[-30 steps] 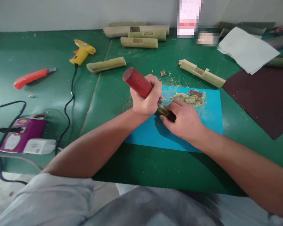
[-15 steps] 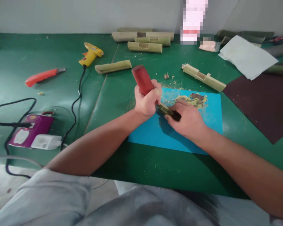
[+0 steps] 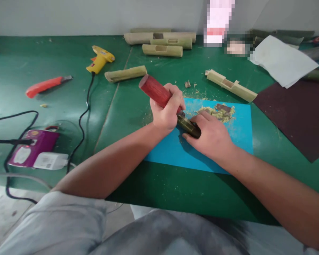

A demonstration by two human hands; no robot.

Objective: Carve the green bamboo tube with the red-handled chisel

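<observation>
My left hand [image 3: 166, 108] is wrapped round the thick red wooden handle of a tool [image 3: 155, 91]. A little metal shows below the fist, against a short dark green bamboo piece [image 3: 188, 127]; the tool's working end is mostly hidden. With fingers and thumb, my right hand [image 3: 211, 132] grips that bamboo piece over a blue sheet [image 3: 164, 156]. Pale shavings [image 3: 215, 114] and a small brown sandpaper-like piece [image 3: 223, 107] lie on the sheet, just beyond my right fingers.
Cut bamboo tubes [image 3: 162, 50] lie along the back, another bamboo tube [image 3: 230, 85] at right. A yellow glue gun [image 3: 99, 60], red utility knife [image 3: 46, 86] and purple power box [image 3: 33, 147] with cords occupy the left. White paper [image 3: 283, 60] overlaps a dark brown sheet [image 3: 295, 117].
The red handle has tipped further left and lower in my left hand. The bamboo piece has turned in my right hand, so its dark open end no longer faces me.
</observation>
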